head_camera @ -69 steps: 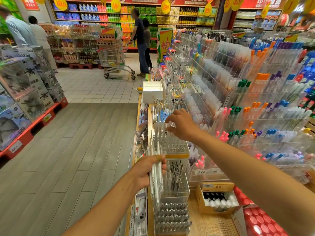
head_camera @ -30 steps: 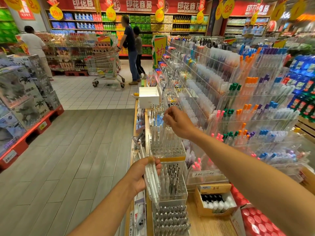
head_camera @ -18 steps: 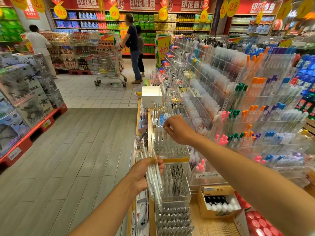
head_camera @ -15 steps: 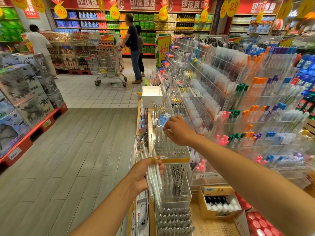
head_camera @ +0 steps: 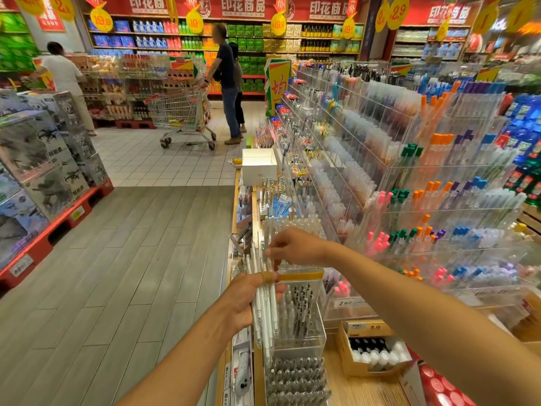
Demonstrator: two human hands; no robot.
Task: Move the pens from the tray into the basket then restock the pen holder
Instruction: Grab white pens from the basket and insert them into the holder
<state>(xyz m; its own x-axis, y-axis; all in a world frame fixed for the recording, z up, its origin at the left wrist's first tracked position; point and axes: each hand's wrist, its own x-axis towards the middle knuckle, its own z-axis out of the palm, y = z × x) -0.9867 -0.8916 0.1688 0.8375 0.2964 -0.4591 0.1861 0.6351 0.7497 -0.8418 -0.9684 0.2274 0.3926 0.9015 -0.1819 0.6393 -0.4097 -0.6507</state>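
Pens in hand, holder half fed

Head view: left hand [head_camera: 244, 300] is wrapped round a bundle of white pens [head_camera: 265, 315], thumb across the front, the bundle standing nearly upright and hanging down in front of the clear pen holder [head_camera: 301, 323]. Right hand [head_camera: 294, 247] reaches across above it, fingertips [head_camera: 270, 253] pinched at the top of one pen in that bundle, just over the yellow-edged rim of the next clear compartment [head_camera: 298, 276]. Whether that pen is already free of the bundle I cannot tell. No tray or basket shows in this view, so this looks like the restocking half of the job.

Risks, as I judge them: the bundle is gripped near its upper part only, so drawing one pen upward could drag its neighbours loose and send them down onto the wooden shelf [head_camera: 363, 388] or the floor [head_camera: 131, 273]. The compartments are narrow and crowded; a tilted pen could catch the rim or land among the dark-tipped stock [head_camera: 301, 303] instead.
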